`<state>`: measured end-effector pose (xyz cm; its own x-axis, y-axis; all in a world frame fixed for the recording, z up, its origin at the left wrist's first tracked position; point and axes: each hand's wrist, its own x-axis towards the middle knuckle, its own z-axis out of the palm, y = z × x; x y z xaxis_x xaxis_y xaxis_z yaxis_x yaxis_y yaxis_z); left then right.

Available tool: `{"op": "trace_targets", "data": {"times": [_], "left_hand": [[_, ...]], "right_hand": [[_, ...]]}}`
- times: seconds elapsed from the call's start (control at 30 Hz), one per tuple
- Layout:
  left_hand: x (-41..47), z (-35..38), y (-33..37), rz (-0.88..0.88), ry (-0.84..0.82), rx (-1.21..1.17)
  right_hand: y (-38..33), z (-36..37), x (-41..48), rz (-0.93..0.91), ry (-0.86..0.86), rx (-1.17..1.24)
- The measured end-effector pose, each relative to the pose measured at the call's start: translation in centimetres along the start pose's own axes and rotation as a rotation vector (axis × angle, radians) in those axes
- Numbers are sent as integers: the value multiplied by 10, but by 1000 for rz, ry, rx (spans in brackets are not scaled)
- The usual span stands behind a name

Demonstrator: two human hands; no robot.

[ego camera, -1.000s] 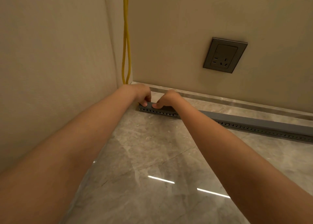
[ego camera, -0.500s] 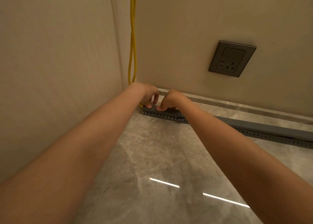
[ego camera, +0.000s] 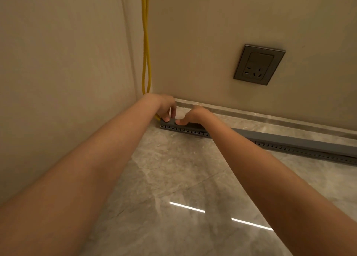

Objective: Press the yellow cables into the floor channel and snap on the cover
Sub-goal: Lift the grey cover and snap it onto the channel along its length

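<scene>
Two yellow cables (ego camera: 145, 43) hang down the room corner and bend into the left end of a grey perforated floor channel (ego camera: 309, 152) that runs along the back wall. A grey cover (ego camera: 289, 139) lies on top of the channel. My left hand (ego camera: 166, 106) is at the channel's left end, fingertips pressing down on the cover beside the cable bend. My right hand (ego camera: 193, 115) is just to its right, fingers curled with the thumb pressing on the cover. Where the cables lie inside the channel is hidden.
A grey wall socket (ego camera: 258, 64) sits on the back wall above the channel. A stone skirting strip (ego camera: 270, 117) runs behind the channel. The left wall (ego camera: 58, 72) stands close beside my left arm. Glossy marble floor (ego camera: 183, 178) spreads in front.
The view has shifted so the corner sits lower and further right in frame. Both hands stay at the channel's left end; my left fingers have spread slightly on the cover.
</scene>
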<state>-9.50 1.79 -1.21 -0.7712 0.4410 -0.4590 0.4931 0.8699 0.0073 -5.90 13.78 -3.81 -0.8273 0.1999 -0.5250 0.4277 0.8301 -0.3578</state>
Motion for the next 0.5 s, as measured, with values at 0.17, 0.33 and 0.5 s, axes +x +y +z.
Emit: {"op": "trace_targets", "data": {"times": [0.17,0.33,0.5], "left_hand": [[-6,6,0,-3,-68,8],[-6,14,2,-19,-112,13],[-5,11,-1,12,-72,-6]], "right_hand": [[-1,3,-9,-167,17,-105],[1,11,-16,-289,-23,-187],[3,12,-13,-370,46,-208]]}}
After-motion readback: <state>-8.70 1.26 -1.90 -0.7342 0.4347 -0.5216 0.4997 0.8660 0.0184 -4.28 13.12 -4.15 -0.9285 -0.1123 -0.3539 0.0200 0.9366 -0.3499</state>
